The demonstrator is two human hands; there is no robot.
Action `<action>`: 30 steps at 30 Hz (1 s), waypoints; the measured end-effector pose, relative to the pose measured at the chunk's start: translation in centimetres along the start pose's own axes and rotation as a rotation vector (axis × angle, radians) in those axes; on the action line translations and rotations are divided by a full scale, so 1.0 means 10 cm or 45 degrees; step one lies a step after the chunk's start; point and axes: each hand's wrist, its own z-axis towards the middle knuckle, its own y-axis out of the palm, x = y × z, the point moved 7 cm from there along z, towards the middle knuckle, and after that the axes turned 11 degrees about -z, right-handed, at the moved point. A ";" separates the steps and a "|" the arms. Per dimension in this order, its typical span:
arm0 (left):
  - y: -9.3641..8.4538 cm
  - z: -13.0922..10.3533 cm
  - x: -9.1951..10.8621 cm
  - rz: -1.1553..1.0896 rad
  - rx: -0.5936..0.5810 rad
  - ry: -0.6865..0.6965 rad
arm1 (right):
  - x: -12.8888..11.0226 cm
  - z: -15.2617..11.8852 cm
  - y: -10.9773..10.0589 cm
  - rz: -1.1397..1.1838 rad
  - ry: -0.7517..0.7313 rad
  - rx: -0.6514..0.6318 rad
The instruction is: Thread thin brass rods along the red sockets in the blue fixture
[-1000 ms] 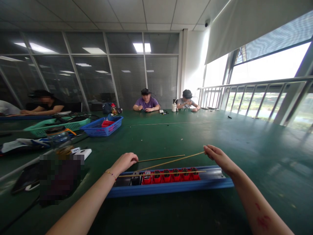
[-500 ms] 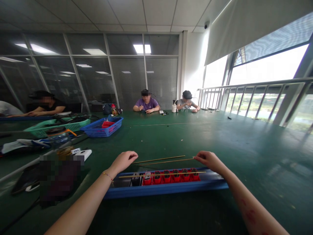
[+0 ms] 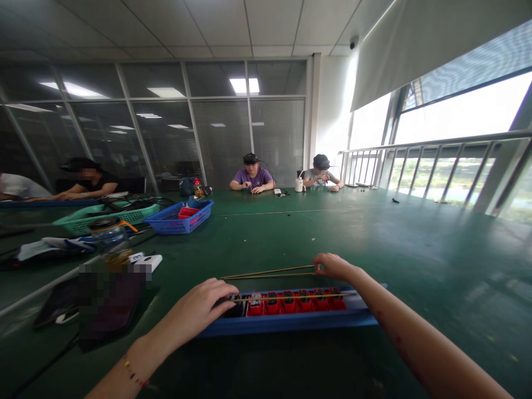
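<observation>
Spanning a blue tray [image 3: 291,323] with two bare hands

Nearest, curving the left hand [image 3: 203,306] over the tray's left end, thumb and forefinger slightly apart about the left tip of a thin rod [image 3: 291,297]; impossible to tell whether gripping or merely touching. Lying lengthwise above a row of red boxes [image 3: 288,309], probably so as to be borne along its length. Partly hidden under the left fingers, a black box [image 3: 238,311].

Just beyond, holding the right hand [image 3: 332,266] in a loose curl at the right ends of two other thin rods [image 3: 268,272], thumb close to forefinger; again unclear whether pinching. Resting on the green table [image 3: 291,238] behind the tray, perhaps to be within reach of both hands.

Farther off at left, a jar [image 3: 110,237], a green basket [image 3: 78,224] and a blue basket [image 3: 177,224], likely kept aside from the handwork. At the far edge, two seated people [image 3: 251,178].
</observation>
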 end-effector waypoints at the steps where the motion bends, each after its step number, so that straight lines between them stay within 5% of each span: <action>1: 0.01 0.00 -0.02 0.005 0.006 -0.010 | 0.01 0.02 0.02 0.015 0.010 -0.008; 15: -0.09 -0.03 -0.02 0.079 0.017 0.054 | 0.07 0.01 0.18 0.270 0.014 0.135; 23: -0.53 0.07 -0.24 0.167 0.246 0.027 | 0.16 0.01 0.20 0.340 0.106 0.119; 30: -0.24 0.42 -0.58 0.066 0.031 -0.128 | 0.30 -0.07 0.12 0.355 0.284 0.181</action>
